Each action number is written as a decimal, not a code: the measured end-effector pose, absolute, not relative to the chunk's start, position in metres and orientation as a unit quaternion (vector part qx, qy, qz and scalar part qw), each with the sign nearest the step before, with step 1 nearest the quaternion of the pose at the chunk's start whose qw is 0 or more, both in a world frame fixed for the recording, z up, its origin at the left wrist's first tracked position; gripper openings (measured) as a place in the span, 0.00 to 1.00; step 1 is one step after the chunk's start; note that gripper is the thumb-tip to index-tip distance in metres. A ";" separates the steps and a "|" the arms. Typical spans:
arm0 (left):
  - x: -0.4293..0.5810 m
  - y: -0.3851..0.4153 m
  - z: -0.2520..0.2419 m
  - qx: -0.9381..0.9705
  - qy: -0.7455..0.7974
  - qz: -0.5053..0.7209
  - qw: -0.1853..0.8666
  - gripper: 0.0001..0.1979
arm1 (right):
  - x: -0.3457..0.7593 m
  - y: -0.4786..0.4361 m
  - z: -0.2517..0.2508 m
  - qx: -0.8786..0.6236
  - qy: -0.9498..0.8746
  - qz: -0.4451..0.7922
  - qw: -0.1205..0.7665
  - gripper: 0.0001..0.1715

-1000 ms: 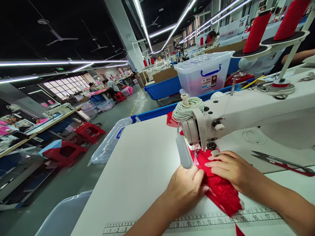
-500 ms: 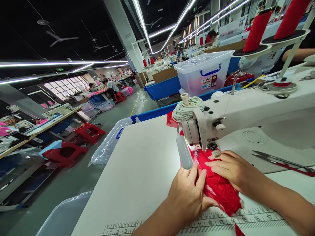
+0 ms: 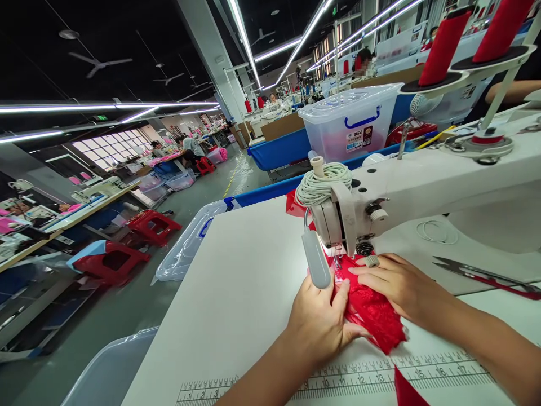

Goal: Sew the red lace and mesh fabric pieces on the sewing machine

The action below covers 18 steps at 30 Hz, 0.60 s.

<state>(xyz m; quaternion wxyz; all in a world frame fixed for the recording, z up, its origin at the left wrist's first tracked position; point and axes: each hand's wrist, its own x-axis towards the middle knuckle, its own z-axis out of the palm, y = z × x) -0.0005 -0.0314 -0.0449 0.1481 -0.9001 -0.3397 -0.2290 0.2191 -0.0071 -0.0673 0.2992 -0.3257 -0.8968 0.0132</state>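
Observation:
Red lace fabric (image 3: 374,316) lies under the presser foot (image 3: 337,261) of a white sewing machine (image 3: 422,194) and spreads toward me over the table. My left hand (image 3: 319,318) is at its left edge, closed on the fabric with fingers and thumb; part of the fingers is hidden behind a grey lamp-like piece (image 3: 316,259). On the right side of the fabric my right hand (image 3: 401,282) lies flat, fingers stretched out near the needle area. A pointed red piece (image 3: 408,389) shows at the bottom edge, below the lace.
Thread snips (image 3: 486,276) lie right of my right hand. A printed ruler (image 3: 338,383) runs along the table's front. Coiled pale cord (image 3: 323,185) sits on the machine head, with red thread cones (image 3: 443,48) behind. Clear lidded boxes (image 3: 350,121) and red stools (image 3: 154,228) stand beyond.
The red lace has moved a little away from me, toward the presser foot, and both hands have shifted with it. More of the pointed red piece shows at the bottom.

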 end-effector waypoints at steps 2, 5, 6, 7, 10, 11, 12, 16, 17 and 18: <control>-0.002 -0.030 -0.045 -0.901 -0.344 -0.219 0.147 0.41 | 0.219 -0.007 -0.066 -0.331 -0.900 0.004 0.284 0.20; -0.003 -0.028 -0.043 -0.916 -0.316 -0.206 0.135 0.41 | 0.221 -0.008 -0.066 -0.318 -0.910 -0.016 0.266 0.23; -0.004 -0.027 -0.042 -0.925 -0.298 -0.200 0.126 0.40 | 0.221 -0.008 -0.067 -0.309 -0.912 -0.018 0.270 0.25; -0.004 -0.026 -0.041 -0.932 -0.285 -0.192 0.117 0.37 | 0.221 -0.009 -0.068 -0.301 -0.913 -0.016 0.277 0.26; -0.003 -0.026 -0.039 -0.936 -0.296 -0.163 0.097 0.31 | 0.221 -0.009 -0.071 -0.290 -0.909 -0.004 0.299 0.23; -0.003 -0.026 -0.038 -0.933 -0.310 -0.158 0.093 0.29 | 0.221 -0.009 -0.071 -0.292 -0.907 -0.002 0.303 0.23; -0.003 -0.026 -0.038 -0.930 -0.322 -0.155 0.088 0.29 | 0.221 -0.009 -0.071 -0.292 -0.907 -0.002 0.303 0.22; -0.002 -0.030 -0.037 -0.925 -0.329 -0.177 0.070 0.33 | 0.222 -0.007 -0.068 -0.274 -0.918 -0.012 0.287 0.17; -0.002 -0.031 -0.037 -0.924 -0.328 -0.186 0.070 0.35 | 0.223 -0.007 -0.067 -0.272 -0.919 -0.014 0.284 0.16; -0.002 -0.032 -0.037 -0.922 -0.327 -0.192 0.072 0.36 | 0.223 -0.007 -0.066 -0.273 -0.919 -0.016 0.283 0.16</control>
